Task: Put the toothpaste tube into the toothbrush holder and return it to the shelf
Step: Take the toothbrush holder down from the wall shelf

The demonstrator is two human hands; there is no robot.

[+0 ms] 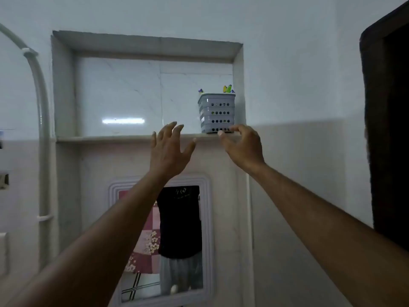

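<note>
A grey perforated toothbrush holder (217,113) stands upright at the right end of the recessed wall shelf (124,138). Coloured handle tips poke out of its top; I cannot tell whether one is the toothpaste tube. My right hand (242,146) is raised just below and in front of the holder's base, fingers curled, fingertips at its bottom edge but not gripping it. My left hand (169,147) is lifted in front of the shelf edge, to the left of the holder, fingers spread and empty.
The shelf niche has marble walls close around the holder on its right side. A framed mirror (162,240) hangs below the shelf. A white pipe (43,151) runs down the wall at left. A dark door frame (387,129) stands at right.
</note>
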